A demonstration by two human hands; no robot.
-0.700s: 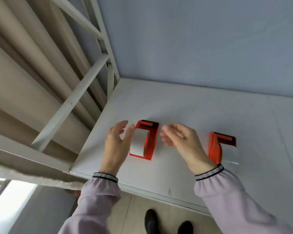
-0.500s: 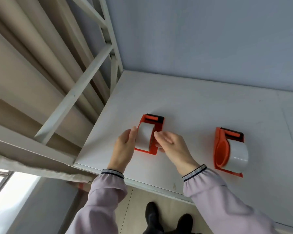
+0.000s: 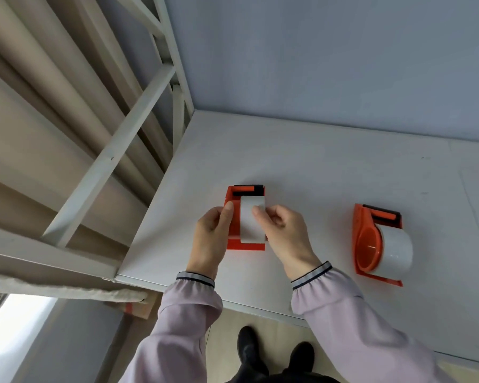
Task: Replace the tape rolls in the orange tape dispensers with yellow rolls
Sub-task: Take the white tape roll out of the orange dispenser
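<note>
Two orange tape dispensers stand on the white table [image 3: 329, 172]. The left dispenser [image 3: 233, 244] holds a pale, whitish roll [image 3: 250, 225]. My left hand [image 3: 212, 239] grips the dispenser's left side, thumb on its orange wall. My right hand [image 3: 284, 233] pinches the roll from the right, thumb on the roll's face. The right dispenser [image 3: 367, 244] stands apart, untouched, with a pale roll [image 3: 396, 252] on its hub. No yellow roll is in view.
A grey wall rises behind the table. A white metal frame [image 3: 105, 158] and beige curtains stand to the left. The table's front edge runs just under my wrists; my black shoes [image 3: 249, 352] show on the floor below. A cardboard box [image 3: 134, 308] sits under the table's left corner.
Both hands were apart and open beside the left dispenser; they have closed in on it, the left on its side and the right on the roll. The camera has shifted closer.
</note>
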